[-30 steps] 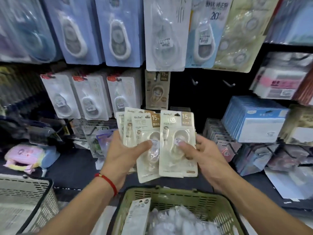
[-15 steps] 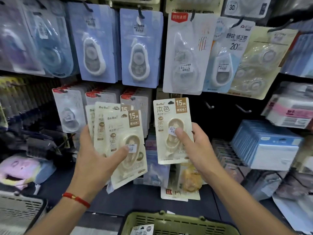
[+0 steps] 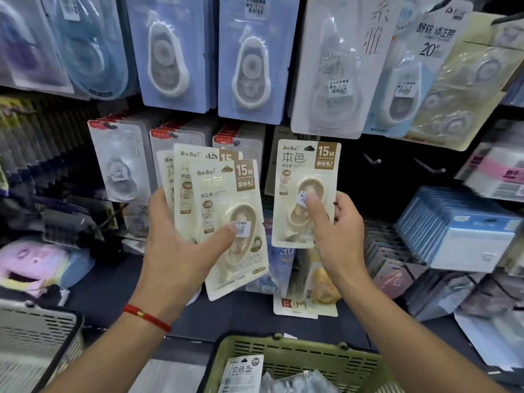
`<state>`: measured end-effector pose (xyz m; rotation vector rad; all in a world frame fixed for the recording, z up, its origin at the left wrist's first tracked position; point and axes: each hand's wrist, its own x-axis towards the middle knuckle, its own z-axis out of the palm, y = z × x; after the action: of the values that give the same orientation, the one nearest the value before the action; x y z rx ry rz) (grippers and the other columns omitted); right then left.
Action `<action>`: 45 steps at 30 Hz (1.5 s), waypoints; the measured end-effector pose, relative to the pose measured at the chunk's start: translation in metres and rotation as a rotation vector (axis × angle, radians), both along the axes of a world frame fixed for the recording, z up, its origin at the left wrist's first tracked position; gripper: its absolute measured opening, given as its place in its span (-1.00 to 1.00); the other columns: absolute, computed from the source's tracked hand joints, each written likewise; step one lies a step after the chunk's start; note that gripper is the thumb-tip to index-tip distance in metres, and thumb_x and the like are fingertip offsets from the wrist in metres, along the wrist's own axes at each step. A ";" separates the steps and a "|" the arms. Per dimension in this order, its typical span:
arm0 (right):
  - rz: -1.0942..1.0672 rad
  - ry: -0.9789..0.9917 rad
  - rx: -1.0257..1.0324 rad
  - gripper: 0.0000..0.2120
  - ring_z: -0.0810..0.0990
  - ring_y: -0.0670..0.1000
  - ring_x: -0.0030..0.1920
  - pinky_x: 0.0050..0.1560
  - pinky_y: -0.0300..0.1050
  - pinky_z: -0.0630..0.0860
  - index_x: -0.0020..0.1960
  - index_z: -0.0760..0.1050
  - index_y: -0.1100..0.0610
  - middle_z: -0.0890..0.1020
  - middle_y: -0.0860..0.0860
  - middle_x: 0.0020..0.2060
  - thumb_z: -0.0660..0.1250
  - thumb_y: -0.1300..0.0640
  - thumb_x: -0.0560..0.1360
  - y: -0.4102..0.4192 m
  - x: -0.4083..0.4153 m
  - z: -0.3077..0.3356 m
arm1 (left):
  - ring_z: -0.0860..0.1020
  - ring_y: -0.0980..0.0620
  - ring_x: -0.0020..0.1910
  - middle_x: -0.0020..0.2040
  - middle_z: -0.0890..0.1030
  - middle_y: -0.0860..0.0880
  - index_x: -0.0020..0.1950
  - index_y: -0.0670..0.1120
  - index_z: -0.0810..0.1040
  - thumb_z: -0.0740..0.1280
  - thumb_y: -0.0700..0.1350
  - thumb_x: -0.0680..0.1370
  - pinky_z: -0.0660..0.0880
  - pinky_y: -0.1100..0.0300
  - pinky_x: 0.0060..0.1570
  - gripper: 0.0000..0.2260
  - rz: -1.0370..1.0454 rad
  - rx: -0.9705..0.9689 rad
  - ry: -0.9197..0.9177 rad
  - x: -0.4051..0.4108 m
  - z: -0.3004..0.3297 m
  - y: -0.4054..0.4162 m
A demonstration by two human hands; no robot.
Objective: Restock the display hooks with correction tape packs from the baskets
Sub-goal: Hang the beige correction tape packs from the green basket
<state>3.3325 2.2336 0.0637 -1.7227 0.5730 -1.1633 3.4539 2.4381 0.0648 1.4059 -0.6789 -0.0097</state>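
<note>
Up at a dark display wall crowded with hanging stationery. Right hand (image 3: 337, 236) pinching one cream correction tape pack (image 3: 306, 194) upright, thumb pressed on the blister, fingers curled behind the card's right edge; pack raised in front of the wall, just left of two bare hooks (image 3: 374, 160). Left hand (image 3: 181, 251) clamped on a fanned bunch of packs (image 3: 224, 211) of the same cream kind, thumb across the front one's price sticker, the rest spread behind and tilted slightly. Bunch and single pack close but apart.

Above, a row of large blue carded tapes (image 3: 170, 52) and a clear-fronted white card (image 3: 331, 66), all hanging. Behind the fan, grey-white carded packs (image 3: 119, 163) stacked deep on their pegs. Far right, a blue stack of boxed items (image 3: 459, 228) on a shelf, edges blurred. Lower left, a soft lilac and blue pouch (image 3: 31, 265) lying on the dark ledge.

Down at the bottom edge, a green basket (image 3: 297, 353) with one more cream pack standing inside next to some clear wrapping; beside it on the left, a pale grey basket (image 3: 37, 330), contents out of view.
</note>
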 end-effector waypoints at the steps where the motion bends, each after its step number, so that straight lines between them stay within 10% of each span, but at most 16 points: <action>1: -0.019 -0.003 -0.011 -0.78 0.73 -0.10 -0.02 -0.03 -0.05 0.67 0.13 0.58 -0.12 0.74 -0.14 -0.01 0.42 -0.21 0.57 0.001 -0.001 -0.002 | 0.68 0.27 0.11 0.18 0.67 0.30 0.40 0.12 0.37 0.67 -0.16 0.39 0.59 0.44 -0.07 -0.29 -0.002 -0.010 0.003 0.000 0.001 0.000; 13: -0.064 0.103 -0.038 -0.74 0.67 -0.18 -0.11 -0.22 -0.43 0.48 0.08 0.55 -0.10 0.69 -0.20 -0.10 0.36 -0.27 0.59 -0.013 0.021 -0.004 | 0.70 0.24 0.08 0.16 0.68 0.28 0.32 0.22 0.38 0.61 -0.01 0.31 0.63 0.38 -0.12 -0.34 0.018 -0.030 0.045 0.001 0.007 0.005; 17: -0.131 0.373 -0.088 -0.42 0.59 -0.09 -0.10 -0.19 -0.17 0.34 0.49 0.33 0.10 0.53 -0.12 -0.14 0.16 -0.31 0.68 -0.047 0.055 0.003 | 0.69 0.25 0.10 0.16 0.67 0.28 0.37 0.12 0.37 0.63 -0.07 0.34 0.62 0.38 -0.08 -0.31 0.019 -0.026 0.049 -0.003 0.005 0.000; 22: -0.203 0.681 -0.020 -0.26 0.50 0.37 0.37 0.15 0.14 0.40 0.60 0.14 0.19 0.48 0.31 0.42 0.05 -0.34 0.67 -0.066 0.063 0.005 | 0.71 0.25 0.04 0.11 0.70 0.29 0.34 0.11 0.40 0.62 -0.24 0.44 0.64 0.36 -0.11 -0.39 -0.010 0.001 0.082 -0.008 -0.003 -0.015; 27: 0.206 0.405 0.057 -0.50 0.69 -0.10 0.03 0.11 0.03 0.62 0.21 0.56 -0.11 0.71 -0.13 0.03 0.15 -0.41 0.51 -0.025 0.000 -0.003 | 0.72 0.19 0.09 0.15 0.70 0.24 0.34 0.16 0.40 0.67 -0.20 0.40 0.68 0.24 0.01 -0.33 -0.095 0.020 0.124 -0.013 -0.007 -0.029; 33: 0.506 0.431 0.079 -0.66 0.72 0.04 0.06 0.09 0.05 0.68 0.17 0.62 -0.15 0.75 -0.04 0.03 0.38 -0.34 0.54 0.007 -0.052 -0.007 | 0.73 0.06 0.15 0.18 0.72 0.11 0.33 0.12 0.44 0.69 0.03 0.18 0.71 0.04 0.04 -0.22 -0.271 0.054 0.200 -0.031 -0.012 -0.046; 39: 0.460 0.285 0.140 -0.62 0.76 -0.06 0.05 -0.09 -0.20 0.65 0.26 0.58 -0.04 0.76 -0.07 0.08 0.39 -0.20 0.54 0.016 -0.054 0.002 | 0.72 0.00 0.19 0.22 0.73 0.04 0.37 0.09 0.45 0.69 0.02 0.26 0.69 0.13 0.01 -0.25 -0.324 -0.021 0.273 -0.024 -0.009 -0.044; 45: 0.216 0.208 -0.108 -0.75 0.72 -0.07 0.01 -0.01 0.07 0.69 0.21 0.44 -0.25 0.70 -0.20 0.06 0.27 -0.33 0.61 0.020 -0.046 0.011 | 0.70 0.14 0.17 0.20 0.70 0.16 0.34 0.18 0.46 0.62 -0.03 0.44 0.68 0.01 0.12 -0.45 -0.104 0.021 0.169 -0.007 -0.004 -0.028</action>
<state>3.2868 2.2538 0.0752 -1.9597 0.4416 -0.8831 3.4466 2.4098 0.0611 1.3713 -0.6119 -0.2161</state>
